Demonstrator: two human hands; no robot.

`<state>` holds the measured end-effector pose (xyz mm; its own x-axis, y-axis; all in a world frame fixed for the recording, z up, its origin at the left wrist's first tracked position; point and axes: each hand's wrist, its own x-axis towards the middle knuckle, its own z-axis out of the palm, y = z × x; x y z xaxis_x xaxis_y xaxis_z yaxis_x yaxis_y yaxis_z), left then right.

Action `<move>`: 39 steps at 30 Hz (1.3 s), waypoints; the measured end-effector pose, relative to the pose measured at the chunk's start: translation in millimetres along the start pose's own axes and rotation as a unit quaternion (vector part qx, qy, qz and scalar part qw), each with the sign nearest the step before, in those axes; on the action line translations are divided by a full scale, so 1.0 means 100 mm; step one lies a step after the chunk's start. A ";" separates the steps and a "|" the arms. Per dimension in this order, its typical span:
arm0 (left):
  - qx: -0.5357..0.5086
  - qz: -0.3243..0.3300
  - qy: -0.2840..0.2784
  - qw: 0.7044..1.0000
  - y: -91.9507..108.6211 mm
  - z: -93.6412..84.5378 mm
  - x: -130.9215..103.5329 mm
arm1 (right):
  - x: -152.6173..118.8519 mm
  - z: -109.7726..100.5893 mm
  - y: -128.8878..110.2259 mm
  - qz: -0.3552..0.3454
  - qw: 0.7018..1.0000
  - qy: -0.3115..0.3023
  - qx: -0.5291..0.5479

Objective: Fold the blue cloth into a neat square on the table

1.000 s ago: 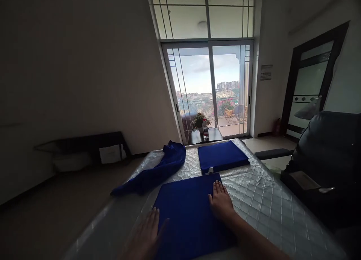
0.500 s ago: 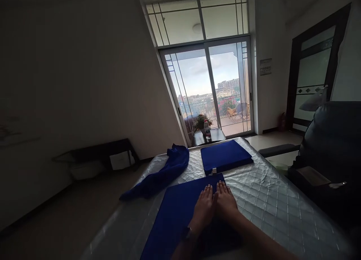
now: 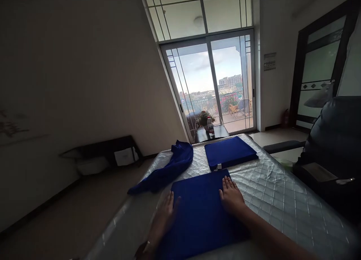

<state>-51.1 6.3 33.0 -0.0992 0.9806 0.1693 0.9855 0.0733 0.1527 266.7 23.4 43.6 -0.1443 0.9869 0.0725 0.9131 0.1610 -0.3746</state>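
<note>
A flat, folded blue cloth point(image 3: 200, 211) lies in front of me on the quilted silvery mattress point(image 3: 270, 199). My left hand point(image 3: 166, 211) is at its left edge, slightly blurred, fingers stretched out and thumb over the cloth. At the right edge my right hand point(image 3: 231, 196) rests with its fingers extended and the palm down on the fabric. Just beyond lies a neatly folded blue cloth stack point(image 3: 231, 151), with a small white tag point(image 3: 219, 166) at its near edge. A crumpled blue cloth point(image 3: 169, 169) sprawls along the mattress's left side.
Past the far end stands a small dark table point(image 3: 222, 133) with a plastic bottle point(image 3: 210, 126) and a potted plant point(image 3: 205, 118). A black armchair point(image 3: 338, 139) is at the right. Against the left wall is a low dark shelf point(image 3: 107, 147). Glass sliding doors point(image 3: 211, 87) are behind.
My hands were together near the cloth's far right part and have moved apart. The left went to the left edge; the right stays by the right edge. The cloth's left edge now sits further right.
</note>
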 end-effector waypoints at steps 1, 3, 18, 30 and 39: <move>-0.023 -0.014 -0.019 0.999 0.03 -0.04 -0.02 | 0.00 0.00 0.00 0.003 1.000 -0.002 -0.006; -0.055 -0.024 -0.043 0.997 0.10 -0.10 -0.06 | 0.01 0.00 -0.01 0.008 1.000 -0.006 -0.019; -0.071 0.004 -0.026 0.997 0.06 -0.11 -0.08 | -0.08 -0.48 -0.17 -0.051 0.997 -0.034 -0.056; -0.068 -0.016 -0.035 0.997 -0.01 -0.01 0.01 | 0.50 -0.10 0.00 0.012 0.999 -0.012 -0.029; 0.011 -0.014 -0.066 0.998 -0.08 0.11 0.09 | 0.56 -0.04 0.14 -0.008 1.000 0.005 0.001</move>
<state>-58.7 16.9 22.7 -0.1091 0.9934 0.0353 0.9856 0.1034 0.1339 272.9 81.2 46.3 -0.1552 0.9839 0.0883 0.9095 0.1772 -0.3760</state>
